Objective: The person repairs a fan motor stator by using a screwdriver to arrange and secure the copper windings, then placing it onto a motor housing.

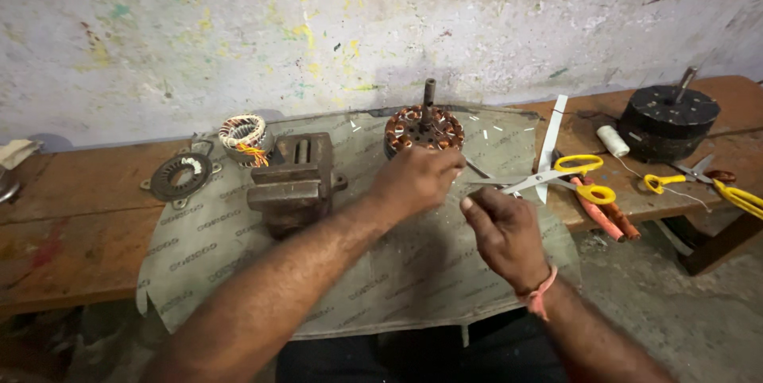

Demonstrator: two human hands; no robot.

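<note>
My left hand [417, 180] reaches over a grey sheet [207, 272] to the near rim of a round stator with copper windings [424, 129]. Its fingers are pinched together, and nothing shows between them. My right hand [502, 232] hovers just to the right in a loose fist with the thumb out. A reddish band is tied on its wrist. Yellow-handled scissors [556, 176] lie open on the sheet just beyond the right hand, their blades pointing at my left fingertips.
A heavy metal vise [294, 180] sits left of the stator, with a wound coil [245, 135] and a round metal plate [181, 176] further left. On the wooden bench [71, 224] to the right are a white strip [551, 141], reddish tubes [604, 212], a thread spool [612, 141], a second pair of scissors [691, 176] and a black motor body [668, 121].
</note>
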